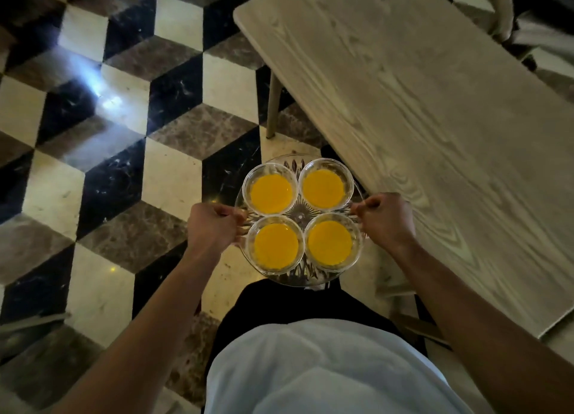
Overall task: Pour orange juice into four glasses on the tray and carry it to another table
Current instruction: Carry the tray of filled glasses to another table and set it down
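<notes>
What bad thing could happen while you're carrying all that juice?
The four glasses of orange juice stand loose and close together on the glass tray, so a tilt could probably slop juice or slide them. The left hand and right hand grip only the tray's edges, over hard tiled floor; a slip might break everything. The wooden table is close on the right and could get bumped.

Bright orange-yellow juice (271,193) in four clear glasses (269,187). Clear tray (297,279) with a cut star and leaf pattern. Floor (130,140) in black, cream and brown diamond tiles, like stacked blocks. Pale wood counter (435,109) with wavy grain lines. White shirt (326,373), black pants (279,305).
</notes>
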A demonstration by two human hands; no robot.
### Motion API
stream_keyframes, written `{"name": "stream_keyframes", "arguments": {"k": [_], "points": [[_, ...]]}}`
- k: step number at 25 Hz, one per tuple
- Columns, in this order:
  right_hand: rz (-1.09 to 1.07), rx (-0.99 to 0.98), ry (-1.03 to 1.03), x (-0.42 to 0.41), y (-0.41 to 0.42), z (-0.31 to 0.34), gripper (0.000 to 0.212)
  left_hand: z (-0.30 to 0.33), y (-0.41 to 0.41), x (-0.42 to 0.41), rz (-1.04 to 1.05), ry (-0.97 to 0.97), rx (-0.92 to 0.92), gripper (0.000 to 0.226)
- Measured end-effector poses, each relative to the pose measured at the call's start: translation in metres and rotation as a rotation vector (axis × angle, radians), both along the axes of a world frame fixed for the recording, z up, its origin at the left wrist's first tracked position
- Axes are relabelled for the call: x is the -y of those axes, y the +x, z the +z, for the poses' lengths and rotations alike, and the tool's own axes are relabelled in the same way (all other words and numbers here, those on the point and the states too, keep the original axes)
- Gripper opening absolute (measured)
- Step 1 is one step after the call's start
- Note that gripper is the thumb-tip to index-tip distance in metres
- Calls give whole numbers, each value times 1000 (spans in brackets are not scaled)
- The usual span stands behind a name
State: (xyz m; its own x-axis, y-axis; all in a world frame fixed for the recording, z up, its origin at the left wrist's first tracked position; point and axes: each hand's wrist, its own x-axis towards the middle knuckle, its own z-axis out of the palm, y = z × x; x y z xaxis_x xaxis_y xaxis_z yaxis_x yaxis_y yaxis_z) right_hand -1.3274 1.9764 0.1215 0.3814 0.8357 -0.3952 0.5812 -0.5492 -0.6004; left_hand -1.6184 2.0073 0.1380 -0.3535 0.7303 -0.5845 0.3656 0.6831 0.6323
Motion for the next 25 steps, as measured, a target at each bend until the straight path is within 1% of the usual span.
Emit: {"name": "stream_keyframes", "arguments": {"k": [2,4,6,8,11,15,18,21,25], "points": [[-69,14,-11,-17,10,-2,19,-1,11,-32,-30,-24,-9,21],[-122,34,-27,-30,17,-4,24,-4,22,-61,-95,-30,-15,21],[-186,39,-32,-42,25,-5,27,-8,33,-91,-199,-11,-38,26],[-235,46,-31,-49,32,-5,25,-13,42,-117,-324,-4,-54,30],[-367,41,-14,-62,41,-7,23,-11,64,-165,-485,18,-35,29],[-565,54,-15,-78,45,-7,20,-8,101,-224,-662,37,-62,30],[-691,39,-8,-85,47,-7,19,-7,128,-258,-743,55,-21,25],[-799,0,-9,-92,52,-9,20,-7,153,-281,-856,63,-14,30],[-888,-41,-1,-100,64,-18,16,-15,186,-306,-887,9,-39,36]]}}
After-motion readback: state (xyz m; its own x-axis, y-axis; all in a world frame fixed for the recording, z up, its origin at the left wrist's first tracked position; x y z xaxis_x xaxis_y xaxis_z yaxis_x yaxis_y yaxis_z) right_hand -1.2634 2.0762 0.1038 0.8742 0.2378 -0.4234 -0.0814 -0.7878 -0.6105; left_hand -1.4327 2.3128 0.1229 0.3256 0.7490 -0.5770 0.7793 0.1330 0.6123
